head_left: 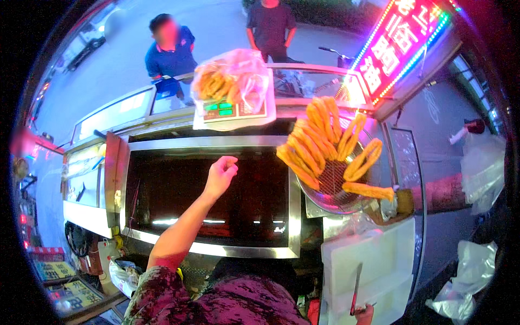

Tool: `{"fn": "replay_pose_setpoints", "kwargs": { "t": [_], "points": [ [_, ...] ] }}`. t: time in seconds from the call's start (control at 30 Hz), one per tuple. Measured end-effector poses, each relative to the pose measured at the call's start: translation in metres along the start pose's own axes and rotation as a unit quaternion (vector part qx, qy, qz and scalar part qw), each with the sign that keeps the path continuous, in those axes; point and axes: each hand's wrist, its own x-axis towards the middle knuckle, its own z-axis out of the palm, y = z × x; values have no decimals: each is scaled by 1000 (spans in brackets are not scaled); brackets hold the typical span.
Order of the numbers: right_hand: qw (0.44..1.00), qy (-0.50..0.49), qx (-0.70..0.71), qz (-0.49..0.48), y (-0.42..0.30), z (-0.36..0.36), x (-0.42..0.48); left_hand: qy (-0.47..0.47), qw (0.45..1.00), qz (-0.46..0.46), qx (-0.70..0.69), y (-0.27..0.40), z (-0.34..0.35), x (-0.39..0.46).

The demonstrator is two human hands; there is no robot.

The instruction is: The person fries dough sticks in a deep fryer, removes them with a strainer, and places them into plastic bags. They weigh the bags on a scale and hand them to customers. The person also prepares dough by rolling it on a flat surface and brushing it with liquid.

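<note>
My left hand [222, 174] hangs over a rectangular fryer vat [294, 195] of dark oil, its fingers curled in and nothing visible in them. At the lower right edge my right hand [364, 313] grips a long thin metal tool [357, 288] above a white plastic tub [367, 252]; its far end and exact kind are hard to make out. Golden fried dough sticks [310, 138] stand fanned around a round metal rack [331, 178] right of the vat. Behind the vat, a clear plastic bag of fried dough [217, 83] rests on a digital scale [241, 113].
A person in blue [170, 57] and another in dark clothes [270, 30] stand beyond the glass-panelled counter edge [306, 81]. A lit sign [402, 44] rises at the far right. An upright brown board [115, 174] flanks the vat's left side. Plastic bags [483, 170] hang at right.
</note>
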Motion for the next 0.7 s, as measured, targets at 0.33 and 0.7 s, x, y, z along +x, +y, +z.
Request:
{"fn": "replay_pose_setpoints", "kwargs": {
  "t": [0.33, 0.7],
  "points": [
    [727, -149, -238, -627, 45, 303, -264, 316, 944, -53, 76, -21, -99, 170],
    [446, -281, -376, -762, 285, 779, -453, 207, 976, -64, -34, -79, -129, 266]
  ]
}}
